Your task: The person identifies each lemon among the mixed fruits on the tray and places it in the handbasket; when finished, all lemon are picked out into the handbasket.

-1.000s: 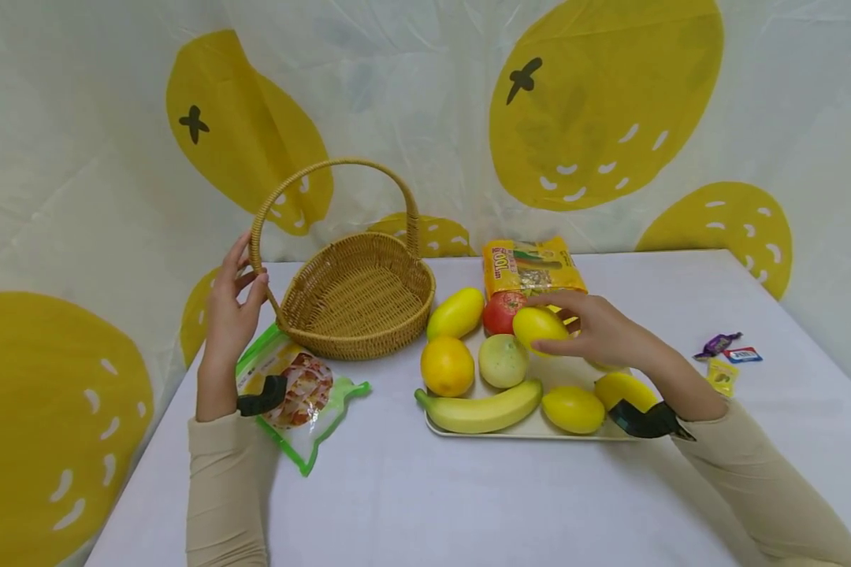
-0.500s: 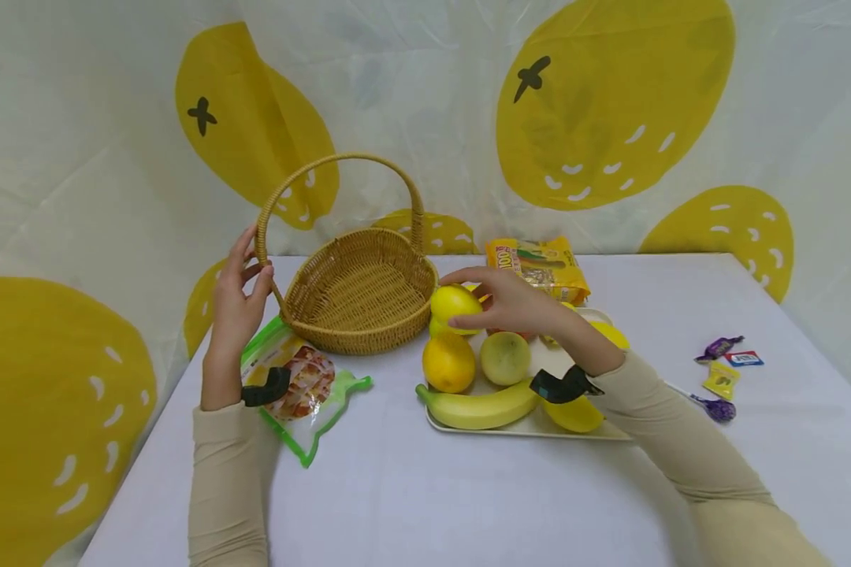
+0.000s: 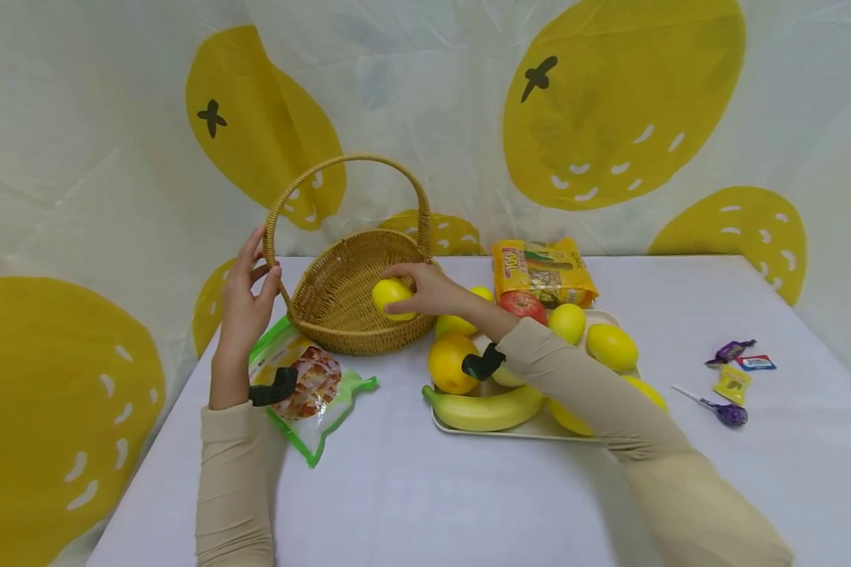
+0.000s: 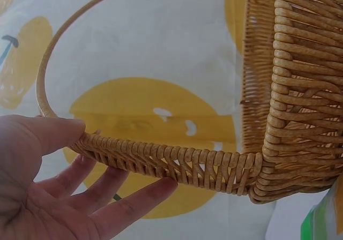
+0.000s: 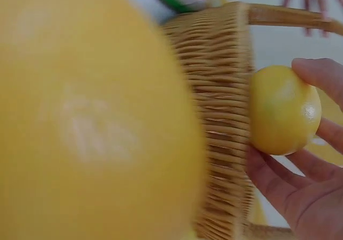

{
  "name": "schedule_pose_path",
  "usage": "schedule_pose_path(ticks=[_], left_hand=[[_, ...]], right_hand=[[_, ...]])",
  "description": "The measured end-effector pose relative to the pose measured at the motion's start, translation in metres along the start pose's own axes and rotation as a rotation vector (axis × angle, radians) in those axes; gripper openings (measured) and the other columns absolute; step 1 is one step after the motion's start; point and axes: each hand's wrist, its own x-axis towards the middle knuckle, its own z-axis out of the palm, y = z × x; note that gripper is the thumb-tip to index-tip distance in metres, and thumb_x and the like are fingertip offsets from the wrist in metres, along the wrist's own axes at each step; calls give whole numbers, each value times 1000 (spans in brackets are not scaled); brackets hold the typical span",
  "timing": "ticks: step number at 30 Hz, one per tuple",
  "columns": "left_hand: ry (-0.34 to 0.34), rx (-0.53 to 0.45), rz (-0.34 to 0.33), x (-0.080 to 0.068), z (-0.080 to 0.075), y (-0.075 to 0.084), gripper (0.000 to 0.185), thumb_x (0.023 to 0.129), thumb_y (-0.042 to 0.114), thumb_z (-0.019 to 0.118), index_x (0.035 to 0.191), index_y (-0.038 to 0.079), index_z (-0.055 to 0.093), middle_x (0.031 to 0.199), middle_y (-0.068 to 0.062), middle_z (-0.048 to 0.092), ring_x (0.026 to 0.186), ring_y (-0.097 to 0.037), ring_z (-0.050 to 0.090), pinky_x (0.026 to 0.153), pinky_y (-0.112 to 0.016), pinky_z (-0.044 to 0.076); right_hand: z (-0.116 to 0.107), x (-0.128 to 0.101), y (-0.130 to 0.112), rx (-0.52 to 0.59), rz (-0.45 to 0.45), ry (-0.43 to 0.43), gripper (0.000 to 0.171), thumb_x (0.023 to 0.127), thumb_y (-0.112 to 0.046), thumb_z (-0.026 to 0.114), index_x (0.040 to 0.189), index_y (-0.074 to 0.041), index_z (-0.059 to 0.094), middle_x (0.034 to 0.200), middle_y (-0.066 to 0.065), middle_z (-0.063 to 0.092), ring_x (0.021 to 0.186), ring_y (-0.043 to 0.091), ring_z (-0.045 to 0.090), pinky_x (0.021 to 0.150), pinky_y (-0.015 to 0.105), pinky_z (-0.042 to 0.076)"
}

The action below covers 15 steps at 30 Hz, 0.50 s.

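A wicker basket (image 3: 347, 341) with a tall arched handle stands at the left of the table. My left hand (image 3: 245, 307) holds the left side of that handle; in the left wrist view the thumb lies on one side of the handle (image 4: 166, 154) and the fingers on the other. Over the basket's opening, at its right part, my right hand (image 3: 434, 293) grips a lemon (image 3: 392, 298) between thumb and fingers. The right wrist view shows the lemon (image 5: 284, 111) just above the basket's rim (image 5: 244, 63). The basket's visible floor is bare wicker.
Right of the basket, a pale tray (image 3: 525, 435) bears a banana (image 3: 485, 409), an orange (image 3: 452, 364), a red fruit (image 3: 523, 305) and several yellow fruits. A yellow packet (image 3: 544, 272) lies behind. Candies and a lollipop (image 3: 727, 414) lie right; a green-edged bag (image 3: 319, 394) lies left.
My right hand has carried the lemon leftward from above the tray to over the basket. The left hand keeps its hold on the handle; the head view has shifted slightly.
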Motion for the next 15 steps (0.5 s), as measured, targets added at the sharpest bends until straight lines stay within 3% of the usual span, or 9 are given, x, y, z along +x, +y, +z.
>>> schedule_pose_path(ticks=[7,15], left_hand=[[-30,-3,-21,0,4,-1,62,99,1,51,155,18,29,136,-23,47,121,-46,53,71,-3,45],[-19,-3,-26,1,0,-1,61,100,3,51,154,21,31,134,-21,49,122,-42,53,72,-3,46]], right_hand=[[13,17,12,2,25,-154,56,88,-15,74,138,-3,53,136,13,55,114,25,54,90,32,49],[11,22,13,4,24,-273,55,90,-11,70,140,1,49,145,16,47,126,28,50,100,36,47]])
